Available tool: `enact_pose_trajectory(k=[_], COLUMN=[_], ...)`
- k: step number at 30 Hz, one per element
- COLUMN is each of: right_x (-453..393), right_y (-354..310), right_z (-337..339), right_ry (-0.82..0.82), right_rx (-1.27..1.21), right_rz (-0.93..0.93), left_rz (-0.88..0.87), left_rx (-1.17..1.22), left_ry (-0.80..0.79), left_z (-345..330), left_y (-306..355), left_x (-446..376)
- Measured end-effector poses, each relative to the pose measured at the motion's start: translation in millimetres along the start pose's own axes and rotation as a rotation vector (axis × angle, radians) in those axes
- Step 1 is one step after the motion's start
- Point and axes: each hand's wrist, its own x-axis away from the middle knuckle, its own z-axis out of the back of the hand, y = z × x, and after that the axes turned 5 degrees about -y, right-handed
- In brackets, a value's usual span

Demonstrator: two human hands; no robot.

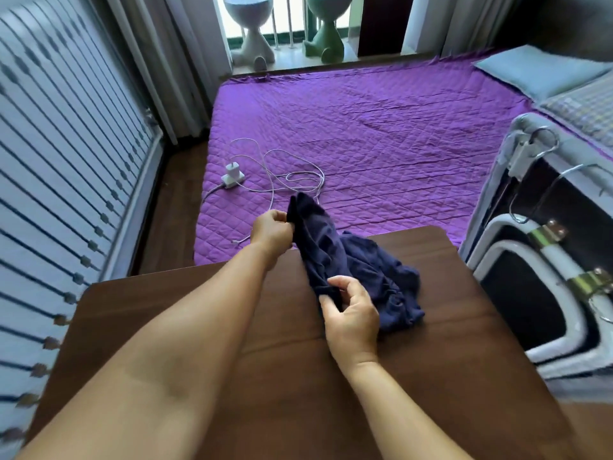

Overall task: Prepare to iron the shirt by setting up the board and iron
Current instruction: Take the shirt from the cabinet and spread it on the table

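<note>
Both hands, left hand (270, 229) and right hand (351, 312), pinch a crumpled navy shirt (358, 270) over a brown table (431, 376) (next, likely spreading it flat).

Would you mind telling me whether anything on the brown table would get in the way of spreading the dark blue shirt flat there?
Nothing visible does. The shirt is gripped by the left hand and right hand, and the table around it looks bare.

The shirt (358, 267) lies on the table (298, 376); behind it the bed (398, 134) (charger (233, 175) at left).
</note>
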Motion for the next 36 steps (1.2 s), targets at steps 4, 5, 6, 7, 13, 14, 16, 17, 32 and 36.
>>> enact_pose_trajectory(k=[4, 5, 6, 7, 13, 14, 16, 17, 32, 36], right_x=[41.1, 52.5, 61.2, 70.0, 100.2, 102.1, 105.3, 106.1, -12.8, -54.7], right_y=[-12.1, -14.3, -14.7, -14.6, -0.8, 2.9, 8.3, 9.9, 25.2, 46.4], right_z=[-49.2, -62.9, -74.0, -85.7, -129.0, -131.3, -134.7, -135.3, -62.7, -29.8], right_ry=[-0.135, -0.183, -0.229, -0.271, -0.433, -0.462, -0.526, -0.553, -0.134, -0.084], right_rx=[0.062, 0.075, 0.087, 0.098, 0.209, 0.233, 0.279, 0.289, 0.324, 0.458], right_rz=[0.06, 0.064, 0.062, 0.053, -0.013, -0.025, -0.04, -0.045, -0.117, -0.22], left_rz=[0.059, 0.077, 0.093, 0.116, 0.207, 0.22, 0.239, 0.248, 0.37, 0.521], left_rx=[-0.005, -0.02, -0.042, -0.06, -0.175, -0.151, -0.109, -0.106, -0.488, -0.574], left_ry=[0.062, 0.087, 0.108, 0.126, 0.163, 0.149, 0.123, 0.12, 0.186, 0.166], left_z=[61.0, 76.7, 88.3, 99.7, 142.2, 144.6, 147.8, 148.7, 96.3, 75.6], left_y=[-33.0, -43.1, -52.1, -62.3, -109.8, -114.2, -121.0, -124.5, -103.7, -112.4], left_x=[16.3, 19.8, 22.1, 25.1, 33.8, 34.0, 35.1, 34.8, 23.7, 25.1])
